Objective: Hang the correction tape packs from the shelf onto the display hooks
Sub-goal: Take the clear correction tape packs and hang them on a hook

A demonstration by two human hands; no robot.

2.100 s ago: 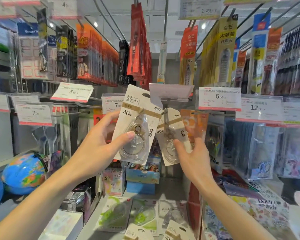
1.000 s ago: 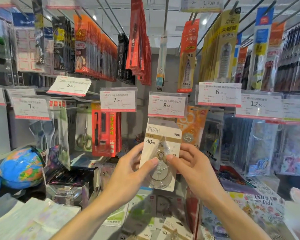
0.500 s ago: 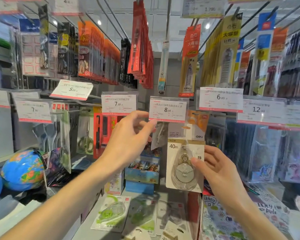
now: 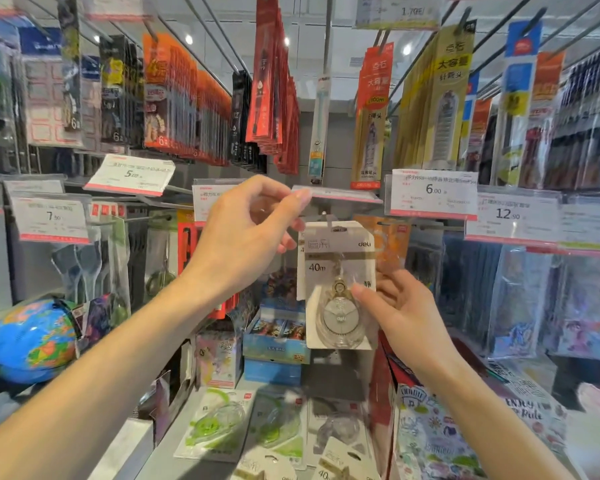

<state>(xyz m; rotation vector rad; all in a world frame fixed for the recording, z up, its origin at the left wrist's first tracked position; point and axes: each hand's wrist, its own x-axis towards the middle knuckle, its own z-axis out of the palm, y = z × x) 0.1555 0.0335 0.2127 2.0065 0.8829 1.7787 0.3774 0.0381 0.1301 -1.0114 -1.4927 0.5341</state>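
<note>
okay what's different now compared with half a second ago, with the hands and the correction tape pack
The right hand has raised the correction tape pack so its hang hole now sits at the hook. The left hand has tipped the price tag up flat and holds it lifted. The right hand's grip on the pack and the packs on the shelf below stayed as they were.
</note>
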